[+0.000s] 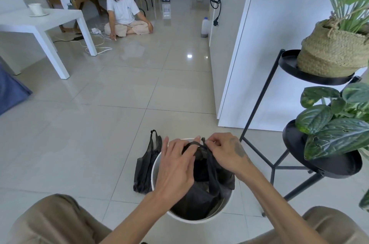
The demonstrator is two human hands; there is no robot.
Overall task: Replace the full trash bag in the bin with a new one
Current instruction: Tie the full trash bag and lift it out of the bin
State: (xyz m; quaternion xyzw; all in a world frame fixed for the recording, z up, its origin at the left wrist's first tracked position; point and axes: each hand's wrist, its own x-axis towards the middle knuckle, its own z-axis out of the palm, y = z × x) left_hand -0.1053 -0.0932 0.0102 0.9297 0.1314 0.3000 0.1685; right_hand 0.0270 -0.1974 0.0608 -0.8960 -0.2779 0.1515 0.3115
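A white round bin (201, 218) stands on the tiled floor between my knees, with a full black trash bag (199, 193) inside it. Above the bin's far rim, both hands work the bag's handles. My left hand (176, 165) has its fingers hooked round one black handle strap. My right hand (227, 151) pinches the other handle's end between thumb and fingers. A second black bag (146, 165), flat and empty, lies on the floor against the bin's left side.
A black metal plant stand (279, 165) with potted plants stands close on the right. A white cabinet (257, 60) rises behind it. A white table (46, 24) and a person sitting on the floor (125, 16) are at the far left, with cables nearby.
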